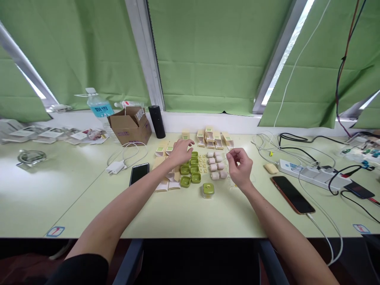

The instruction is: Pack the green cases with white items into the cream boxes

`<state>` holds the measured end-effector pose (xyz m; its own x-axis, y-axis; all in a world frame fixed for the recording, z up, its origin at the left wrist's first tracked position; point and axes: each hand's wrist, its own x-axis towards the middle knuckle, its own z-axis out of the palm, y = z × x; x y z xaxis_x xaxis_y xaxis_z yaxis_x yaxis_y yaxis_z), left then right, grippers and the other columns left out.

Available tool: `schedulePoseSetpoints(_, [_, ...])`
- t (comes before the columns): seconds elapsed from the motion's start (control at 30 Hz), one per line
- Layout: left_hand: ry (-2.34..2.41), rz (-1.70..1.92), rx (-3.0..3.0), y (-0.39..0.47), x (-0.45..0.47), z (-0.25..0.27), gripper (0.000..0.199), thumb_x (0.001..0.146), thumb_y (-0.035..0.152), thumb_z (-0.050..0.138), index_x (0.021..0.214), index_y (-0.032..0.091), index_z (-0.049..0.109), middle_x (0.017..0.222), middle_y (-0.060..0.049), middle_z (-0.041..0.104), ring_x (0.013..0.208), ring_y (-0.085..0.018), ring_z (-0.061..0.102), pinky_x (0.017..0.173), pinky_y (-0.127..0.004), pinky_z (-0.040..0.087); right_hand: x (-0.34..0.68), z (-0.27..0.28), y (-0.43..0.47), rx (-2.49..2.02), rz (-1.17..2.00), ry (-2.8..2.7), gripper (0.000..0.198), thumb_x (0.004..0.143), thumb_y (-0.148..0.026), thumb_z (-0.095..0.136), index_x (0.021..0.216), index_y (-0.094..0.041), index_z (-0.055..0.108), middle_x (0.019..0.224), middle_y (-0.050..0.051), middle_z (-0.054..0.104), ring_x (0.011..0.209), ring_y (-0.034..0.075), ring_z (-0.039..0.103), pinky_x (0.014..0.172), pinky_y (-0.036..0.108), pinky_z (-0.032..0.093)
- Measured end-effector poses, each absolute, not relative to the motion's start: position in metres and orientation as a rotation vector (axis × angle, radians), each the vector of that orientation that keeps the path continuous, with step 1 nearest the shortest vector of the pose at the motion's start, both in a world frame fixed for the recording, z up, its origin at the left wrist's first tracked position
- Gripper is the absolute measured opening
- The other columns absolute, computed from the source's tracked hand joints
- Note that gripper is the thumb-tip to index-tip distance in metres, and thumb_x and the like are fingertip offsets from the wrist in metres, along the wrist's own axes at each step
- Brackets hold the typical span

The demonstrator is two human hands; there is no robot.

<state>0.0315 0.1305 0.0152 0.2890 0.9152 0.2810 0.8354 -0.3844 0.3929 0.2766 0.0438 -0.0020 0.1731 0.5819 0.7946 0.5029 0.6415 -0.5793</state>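
My left hand (180, 152) reaches over the far left part of the group, palm down with fingers slightly bent and apart, nothing visible in it. Beneath and beside it are small green square containers (194, 169) in two columns and several small cardboard boxes (162, 185). My right hand (241, 167) is raised just right of the pale rounded pieces (215, 175), thumb and forefinger pinched together; what lies between them is too small to tell. Below that hand lies some clear plastic (233, 183). A small clear jar with a green lid (208, 188) stands in front, touched by neither hand.
Small yellow pieces (203, 162) lie in rows between the containers and pale pieces. Open small boxes (209, 136) stand behind. A black phone (139, 173) and cardboard carton (130, 126) are left; another phone (292, 194), a power strip (311, 175) and loose cables are right.
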Motion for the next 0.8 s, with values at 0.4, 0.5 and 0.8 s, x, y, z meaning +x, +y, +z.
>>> schedulePoseSetpoints(0.4, [1.857, 0.304, 2.162, 0.230, 0.079, -0.007, 0.069, 0.073, 0.022, 0.069, 0.141, 0.025, 0.059, 0.144, -0.018, 0.054, 0.143, -0.048, 0.036, 0.109, -0.058, 0.038, 0.271, -0.037, 0.037, -0.741, -0.573, -1.828, 0.010, 0.092, -0.011, 0.059, 0.090, -0.020, 0.061, 0.058, -0.002, 0.062, 0.049, 0.013, 0.051, 0.050, 0.028, 0.033])
schedulePoseSetpoints(0.5, [1.889, 0.276, 2.111, 0.245, 0.090, -0.013, 0.066, 0.077, 0.031, 0.071, 0.142, 0.027, 0.057, 0.150, -0.017, 0.051, 0.147, -0.048, 0.033, 0.110, -0.060, 0.037, 0.271, -0.035, 0.038, -0.729, -0.581, -1.825, 0.011, 0.092, -0.010, 0.058, 0.088, -0.020, 0.061, 0.055, -0.003, 0.058, 0.047, 0.012, 0.048, 0.050, 0.028, 0.032])
schedulePoseSetpoints(0.8, [1.958, 0.309, 2.073, 0.260, 0.107, -0.024, 0.039, 0.099, 0.037, 0.065, 0.132, 0.017, 0.060, 0.131, -0.011, 0.064, 0.112, -0.024, 0.067, 0.094, -0.046, 0.059, 0.268, -0.041, 0.036, -0.758, -0.523, -1.830, 0.012, 0.092, -0.013, 0.056, 0.088, -0.022, 0.064, 0.058, 0.000, 0.062, 0.048, 0.014, 0.052, 0.051, 0.030, 0.034])
